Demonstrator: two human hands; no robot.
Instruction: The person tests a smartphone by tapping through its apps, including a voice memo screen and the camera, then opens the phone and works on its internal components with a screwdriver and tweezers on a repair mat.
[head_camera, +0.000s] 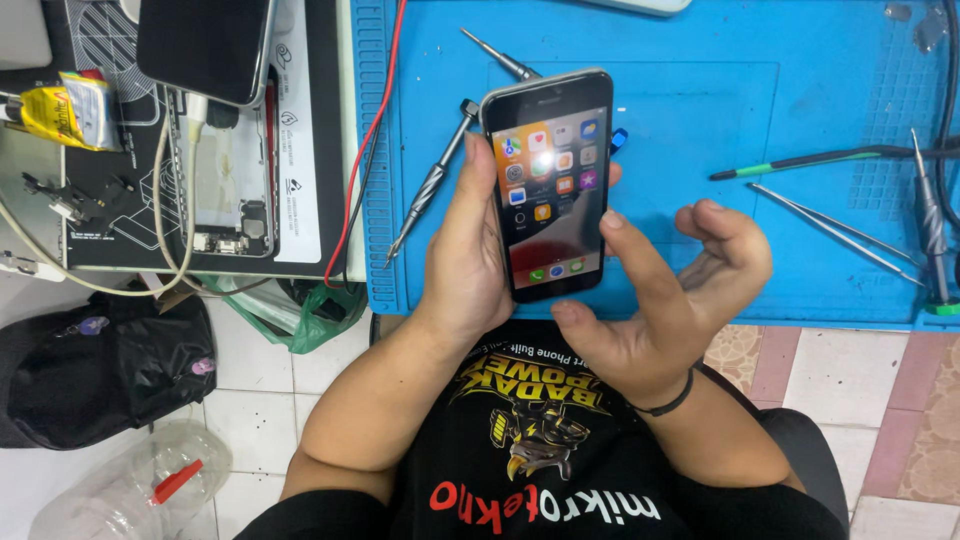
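Gripping a black slab-shaped smartphone with a lit screen of coloured icons (548, 185), the left hand (468, 250) wraps its palm along the phone's left edge, thumb lying up that side and fingertips showing past the right edge. The right hand (660, 300) is empty and loosely spread, its forefinger tip resting on the right rim of the screen, thumb lying just under the phone's lower end, the other fingers curled and apart from it. Phone and hands hover above the near edge of a blue rubber work mat (700, 90) that covers the bench. Just left of the phone a slim metal screwdriver with a knurled grip (432, 182) lies slanted on the mat; a second one (500, 55) pokes out behind the phone's top. Further right lie a green-and-black pen-like tool (800, 162) and thin steel tweezers (830, 228). Left of the mat sits an opened white phone housing (232, 195)
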